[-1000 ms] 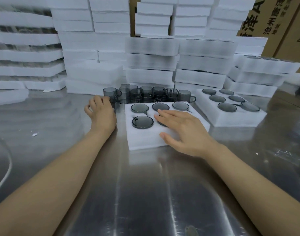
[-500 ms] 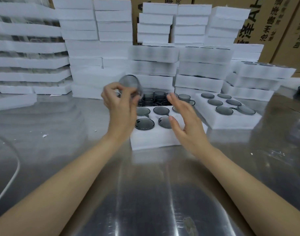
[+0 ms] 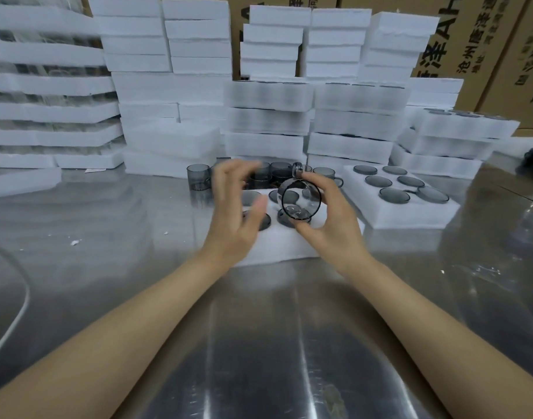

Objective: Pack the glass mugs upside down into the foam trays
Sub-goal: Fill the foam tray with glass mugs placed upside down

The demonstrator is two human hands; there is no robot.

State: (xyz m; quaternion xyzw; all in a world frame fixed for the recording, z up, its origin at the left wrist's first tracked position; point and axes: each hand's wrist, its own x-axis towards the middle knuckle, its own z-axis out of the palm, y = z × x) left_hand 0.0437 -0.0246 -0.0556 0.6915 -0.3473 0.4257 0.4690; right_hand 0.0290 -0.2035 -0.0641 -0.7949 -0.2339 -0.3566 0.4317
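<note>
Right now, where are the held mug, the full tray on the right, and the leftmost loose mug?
Held mug [image 3: 301,199], head view, centre of its round end.
Full tray on the right [image 3: 407,217], head view, bare foam front wall.
Leftmost loose mug [image 3: 198,176], head view, its side wall.

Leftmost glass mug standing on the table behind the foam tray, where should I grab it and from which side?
Probably wrap the round wall of the leftmost glass mug from its left: it stands upright, that side faces bare table, and other mugs crowd its right. Its handle isn't visible.
</note>
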